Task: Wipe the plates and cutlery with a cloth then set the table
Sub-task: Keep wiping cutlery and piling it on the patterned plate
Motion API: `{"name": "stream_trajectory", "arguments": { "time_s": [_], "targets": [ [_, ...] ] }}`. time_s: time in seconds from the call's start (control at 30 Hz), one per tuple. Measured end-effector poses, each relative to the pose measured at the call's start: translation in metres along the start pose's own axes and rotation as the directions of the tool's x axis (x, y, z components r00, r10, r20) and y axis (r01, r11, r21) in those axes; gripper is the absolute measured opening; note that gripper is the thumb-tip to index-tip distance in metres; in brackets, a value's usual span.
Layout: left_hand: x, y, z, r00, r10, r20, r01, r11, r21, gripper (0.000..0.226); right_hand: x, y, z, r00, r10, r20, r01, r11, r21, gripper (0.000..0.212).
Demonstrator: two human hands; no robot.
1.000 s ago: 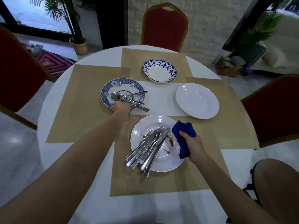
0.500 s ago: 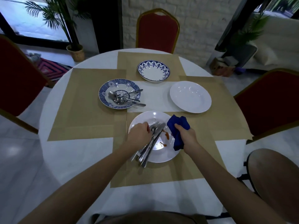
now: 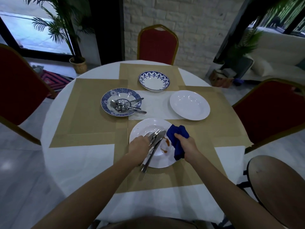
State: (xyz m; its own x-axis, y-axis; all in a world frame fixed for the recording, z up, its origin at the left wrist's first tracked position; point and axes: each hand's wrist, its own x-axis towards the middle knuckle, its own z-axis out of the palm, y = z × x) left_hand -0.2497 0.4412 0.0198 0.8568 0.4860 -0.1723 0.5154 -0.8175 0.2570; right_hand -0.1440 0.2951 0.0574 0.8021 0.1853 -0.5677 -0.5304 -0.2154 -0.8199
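The round white-clothed worktop [image 3: 79,162] carries tan placemats [image 3: 92,113]. On the nearest mat sits a sauce-stained white plate [image 3: 143,126]. Beyond it are a clean white plate [image 3: 189,104], a blue patterned plate [image 3: 107,101] holding spoons [image 3: 122,106], and a blue-rimmed bowl [image 3: 154,80]. The left hand [image 3: 138,146] curls round a bundle of forks and knives [image 3: 154,142] lying across the stained plate. The right hand [image 3: 183,142] clutches a bunched blue cloth [image 3: 178,138] over that plate's right rim.
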Motion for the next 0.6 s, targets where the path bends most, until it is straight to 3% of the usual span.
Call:
{"name": "stream_trajectory", "arguments": {
  "time_s": [0.13,0.5,0.6],
  "targets": [
    [-0.001,0.004,-0.002,0.999,-0.034,0.027,0.034,0.999,-0.008,0.024,-0.001,-0.002,-0.002,1.000,-0.009,0.003,0.009,1.000,-0.010,0.046],
    [0.001,-0.018,-0.027,0.995,-0.079,0.059,0.094,0.945,-0.315,0.017,0.003,0.000,-0.003,1.000,-0.024,0.013,0.024,1.000,-0.017,0.053],
    [-0.002,-0.025,-0.030,0.992,-0.116,0.045,0.125,0.930,-0.346,0.028,0.001,-0.002,0.000,0.999,-0.017,0.031,0.018,1.000,-0.014,0.047]
  ]
}}
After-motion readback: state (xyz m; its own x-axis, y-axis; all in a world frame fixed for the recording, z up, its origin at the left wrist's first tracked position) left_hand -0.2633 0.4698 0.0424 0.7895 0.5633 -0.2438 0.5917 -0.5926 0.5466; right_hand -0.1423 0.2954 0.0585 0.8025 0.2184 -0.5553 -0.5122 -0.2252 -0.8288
